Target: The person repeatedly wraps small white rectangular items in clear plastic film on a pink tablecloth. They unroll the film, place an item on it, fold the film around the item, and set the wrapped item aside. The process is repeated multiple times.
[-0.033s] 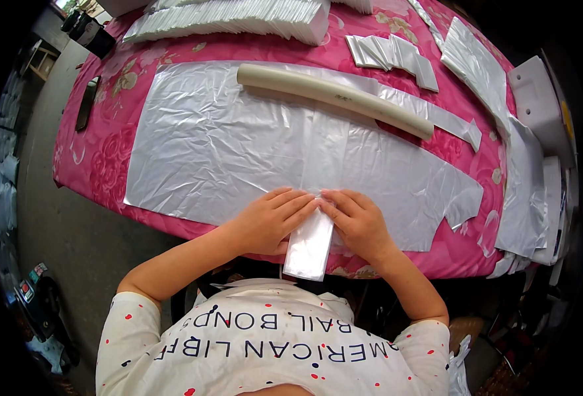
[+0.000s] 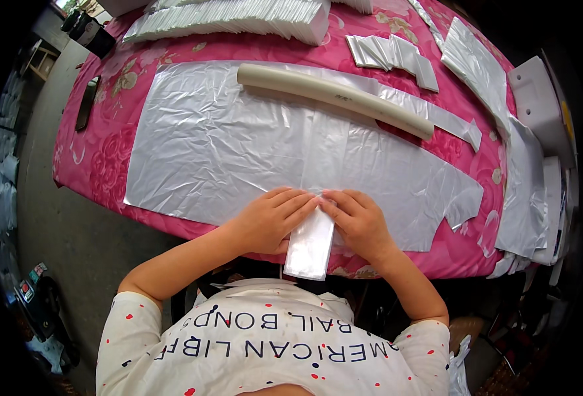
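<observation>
Folded clear plastic bag (image 2: pixel 310 245) hangs over the near table edge (image 2: pixel 172 221), on a big plastic sheet (image 2: pixel 238 145). Left hand (image 2: pixel 271 221) and right hand (image 2: pixel 358 223) lie flat, fingers together, pressing its top. Cream tube (image 2: pixel 334 99) lies beyond.

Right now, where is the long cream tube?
In the head view, the cream tube lies slanted across the far edge of the clear plastic sheet, beyond both hands and left of the small folded stack.

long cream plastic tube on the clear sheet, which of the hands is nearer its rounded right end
Right. The right hand lies below the long cream plastic tube, nearly under that end; the left hand sits farther left.
</observation>
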Tool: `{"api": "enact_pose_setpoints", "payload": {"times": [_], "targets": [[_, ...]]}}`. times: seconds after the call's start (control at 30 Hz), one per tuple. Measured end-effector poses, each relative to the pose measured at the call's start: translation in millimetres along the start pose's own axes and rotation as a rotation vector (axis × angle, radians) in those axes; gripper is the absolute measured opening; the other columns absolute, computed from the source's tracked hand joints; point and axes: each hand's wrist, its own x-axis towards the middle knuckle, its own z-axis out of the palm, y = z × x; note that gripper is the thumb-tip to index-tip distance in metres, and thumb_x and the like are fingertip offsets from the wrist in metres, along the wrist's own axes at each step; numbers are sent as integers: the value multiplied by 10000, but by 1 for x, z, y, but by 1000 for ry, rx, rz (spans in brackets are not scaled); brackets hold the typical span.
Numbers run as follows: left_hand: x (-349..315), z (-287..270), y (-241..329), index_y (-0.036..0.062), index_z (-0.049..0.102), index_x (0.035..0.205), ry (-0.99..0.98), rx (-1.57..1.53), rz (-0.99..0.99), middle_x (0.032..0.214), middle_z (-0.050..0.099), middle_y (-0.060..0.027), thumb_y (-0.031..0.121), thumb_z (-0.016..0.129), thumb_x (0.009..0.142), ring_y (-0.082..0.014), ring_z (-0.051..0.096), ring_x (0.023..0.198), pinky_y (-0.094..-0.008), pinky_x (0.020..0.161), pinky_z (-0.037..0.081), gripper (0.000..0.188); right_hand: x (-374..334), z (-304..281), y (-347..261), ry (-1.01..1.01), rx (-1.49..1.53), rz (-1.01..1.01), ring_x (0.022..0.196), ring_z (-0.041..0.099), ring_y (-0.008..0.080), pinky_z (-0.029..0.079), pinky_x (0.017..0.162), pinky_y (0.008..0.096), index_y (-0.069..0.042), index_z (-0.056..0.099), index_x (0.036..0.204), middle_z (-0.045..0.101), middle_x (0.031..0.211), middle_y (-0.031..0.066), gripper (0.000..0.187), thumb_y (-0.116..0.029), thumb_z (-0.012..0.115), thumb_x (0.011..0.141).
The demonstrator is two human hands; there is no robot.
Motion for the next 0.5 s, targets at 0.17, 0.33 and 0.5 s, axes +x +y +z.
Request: {"api": "enact_pose_setpoints", "payload": {"times": [0.17, 0.33, 0.5], "targets": [[12, 4, -3, 4, 512, 1199, 152, -279, -227, 1043, 614, -129, 202, 629, 727, -294, 602, 898, -375, 817, 465, 525, 9, -2, 6, 41, 262, 248, 729, 608, 260, 500, 655, 343, -40, 649, 936, 638, 825, 101, 221, -33, 616, 718], [29, -7, -11, 11, 485, 1236, 275, -864, -723, 1064, 609, -142, 184, 526, 867, -265, 607, 905, -342, 801, 460, 409, 32, -7, 11, -29, 611, 846, 528, 611, 140, 449, 508, 258, 38, 637, 809, 614, 610, 97, 190, -138, 578, 851], [22, 0, -6, -20, 344, 1335, 229, -191, -261, 1352, 368, -207, 279, 538, 853, -319, 386, 1233, -412, 1001, 321, 600, 42, -11, 23, -145, 648, 932, 525, 616, 132, 450, 508, 247, 53, 631, 784, 618, 628, 81, 227, -165, 592, 838]]}}
